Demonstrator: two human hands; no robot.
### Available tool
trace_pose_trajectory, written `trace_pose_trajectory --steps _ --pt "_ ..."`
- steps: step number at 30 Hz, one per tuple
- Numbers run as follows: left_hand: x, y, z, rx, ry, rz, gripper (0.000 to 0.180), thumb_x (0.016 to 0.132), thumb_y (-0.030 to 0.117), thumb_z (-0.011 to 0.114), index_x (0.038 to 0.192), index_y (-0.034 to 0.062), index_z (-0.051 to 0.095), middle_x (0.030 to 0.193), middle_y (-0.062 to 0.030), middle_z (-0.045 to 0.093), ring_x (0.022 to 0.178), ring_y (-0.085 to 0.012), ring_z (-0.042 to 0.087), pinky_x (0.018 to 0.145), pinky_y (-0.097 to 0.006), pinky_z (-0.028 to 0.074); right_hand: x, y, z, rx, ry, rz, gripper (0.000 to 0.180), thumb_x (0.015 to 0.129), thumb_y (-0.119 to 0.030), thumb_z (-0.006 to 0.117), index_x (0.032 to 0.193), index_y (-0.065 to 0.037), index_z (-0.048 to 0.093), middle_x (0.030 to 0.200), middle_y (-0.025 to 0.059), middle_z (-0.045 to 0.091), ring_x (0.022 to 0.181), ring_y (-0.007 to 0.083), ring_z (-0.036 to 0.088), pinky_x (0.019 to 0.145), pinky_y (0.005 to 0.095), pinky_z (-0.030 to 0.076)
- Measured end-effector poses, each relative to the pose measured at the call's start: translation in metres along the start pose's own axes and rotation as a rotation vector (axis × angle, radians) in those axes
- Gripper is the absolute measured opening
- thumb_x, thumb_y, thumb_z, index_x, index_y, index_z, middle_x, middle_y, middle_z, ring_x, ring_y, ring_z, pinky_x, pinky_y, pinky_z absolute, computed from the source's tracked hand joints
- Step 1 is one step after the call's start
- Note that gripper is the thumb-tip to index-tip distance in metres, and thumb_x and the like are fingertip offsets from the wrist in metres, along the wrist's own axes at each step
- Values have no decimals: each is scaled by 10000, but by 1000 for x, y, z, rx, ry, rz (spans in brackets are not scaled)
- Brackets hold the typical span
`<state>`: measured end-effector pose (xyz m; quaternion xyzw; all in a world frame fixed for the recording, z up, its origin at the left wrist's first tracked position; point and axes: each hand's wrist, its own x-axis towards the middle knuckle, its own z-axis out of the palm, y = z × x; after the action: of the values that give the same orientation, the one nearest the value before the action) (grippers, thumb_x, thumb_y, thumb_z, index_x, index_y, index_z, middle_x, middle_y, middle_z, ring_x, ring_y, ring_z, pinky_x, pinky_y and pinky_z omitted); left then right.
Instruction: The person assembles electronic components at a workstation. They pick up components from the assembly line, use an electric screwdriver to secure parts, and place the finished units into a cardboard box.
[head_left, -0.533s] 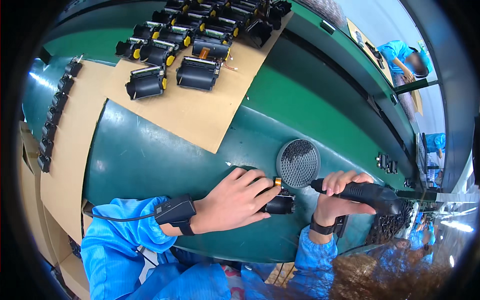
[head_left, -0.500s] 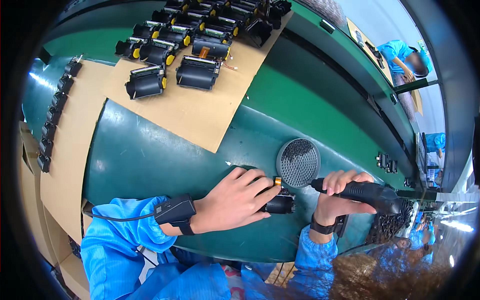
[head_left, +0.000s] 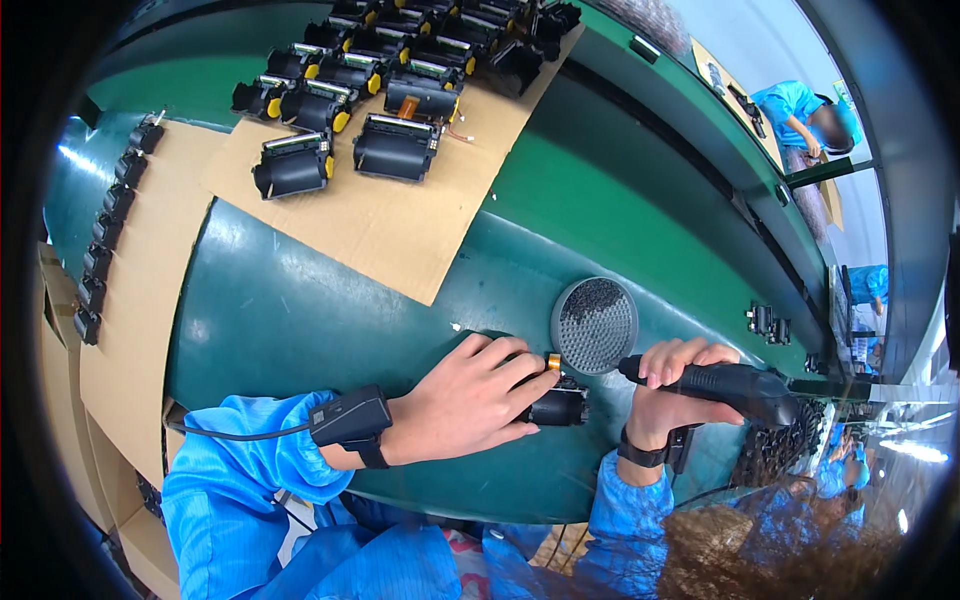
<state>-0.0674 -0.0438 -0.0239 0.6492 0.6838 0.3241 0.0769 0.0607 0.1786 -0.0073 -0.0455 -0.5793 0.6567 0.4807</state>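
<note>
My left hand (head_left: pixel 468 402) is laid over a black plastic housing (head_left: pixel 560 405) on the green bench, its fingers curled round the left side and hiding much of it. From the housing's upper edge sticks a short orange ribbon cable (head_left: pixel 554 362). In my right hand (head_left: pixel 672 392) is a black electric screwdriver (head_left: pixel 735 387), lying nearly level with its nose pointing left. That nose is at the lower right rim of a round grey dish (head_left: pixel 573 345), which has a dimpled floor and a heap of small dark screws (head_left: pixel 600 298) at its far side.
Rows of black housings with yellow knobs (head_left: pixel 385 75) stand on cardboard (head_left: pixel 400 245) at the far left. Another line of black parts (head_left: pixel 105 232) runs along the left cardboard. A few small black parts (head_left: pixel 768 325) lie to the right. A co-worker (head_left: pixel 815 120) sits beyond the bench.
My right hand and the screwdriver have shifted very slightly left. The left hand and the housing keep practically the same place.
</note>
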Motion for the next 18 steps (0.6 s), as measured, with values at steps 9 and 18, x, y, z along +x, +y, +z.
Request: trace_pose_trajectory --steps 9,18 --pt "1 -4 -1 -127 7 -36 643 804 383 813 1314 35 636 1216 -66 598 1176 -260 529 977 -409 428 1 -42 19 136 28 -120 824 877 -878 412 1105 -88 471 658 29 479 471 129 478 397 252 371" --pt "0 -9 1 -162 8 -51 624 789 376 820 1285 36 655 1161 -65 574 1163 -262 526 964 -407 424 -30 -31 64 260 -180 38 799 863 -849 511 1061 -79 433 694 83 564 482 187 541 433 332 482"
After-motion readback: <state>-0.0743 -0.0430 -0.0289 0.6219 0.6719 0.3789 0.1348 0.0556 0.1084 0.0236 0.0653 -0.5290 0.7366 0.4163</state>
